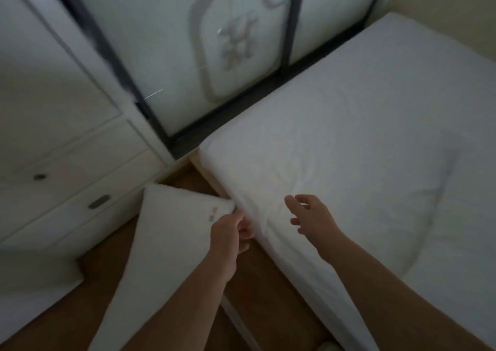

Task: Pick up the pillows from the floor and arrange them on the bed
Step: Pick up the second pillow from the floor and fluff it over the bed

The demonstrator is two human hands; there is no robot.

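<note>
A white pillow stands tilted over the wooden floor beside the bed. My left hand is shut on its upper right corner, close to the mattress edge. My right hand hovers open over the near edge of the bed, fingers spread, holding nothing. The bed has a white sheet, and a white bulge that may be a pillow or folded cover lies on its right part. A second white pillow lies on the floor at the far left, partly cut off by the frame.
A white cabinet with drawers stands left of the floor gap. A frosted glass sliding door with dark frame runs behind the bed's head. A narrow strip of wooden floor separates cabinet and bed.
</note>
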